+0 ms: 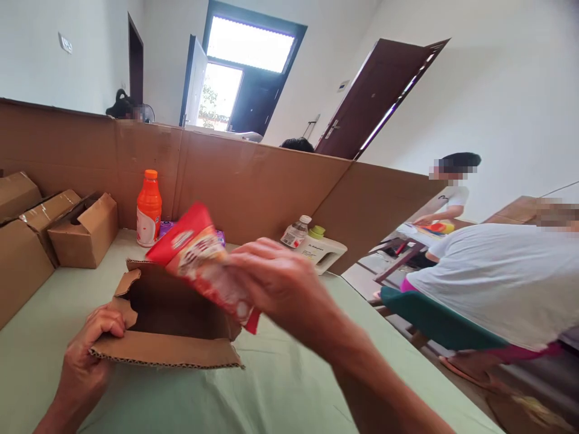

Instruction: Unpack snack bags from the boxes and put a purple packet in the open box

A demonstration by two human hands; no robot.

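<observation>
My left hand [93,346] grips the left front flap of a cardboard box [167,349] whose top stands open. Above that box, my right hand [280,283] holds a red and white snack bag [203,259], tilted and a little blurred. Part of the box's right side is hidden behind the bag and my right hand. Behind the box are an orange bottle [149,208] and a purple packet [166,228], mostly covered by the bag. To the right of the bag, a clear bottle [296,232] stands beside a white jug [322,250] with a green cap.
Several cardboard boxes [85,235] stand at the left on the green-covered table [289,386]. A tall cardboard partition [253,181] runs along the back. On the right, a person in a white shirt [493,277] sits on a green chair [434,319]; another person [455,196] is farther back.
</observation>
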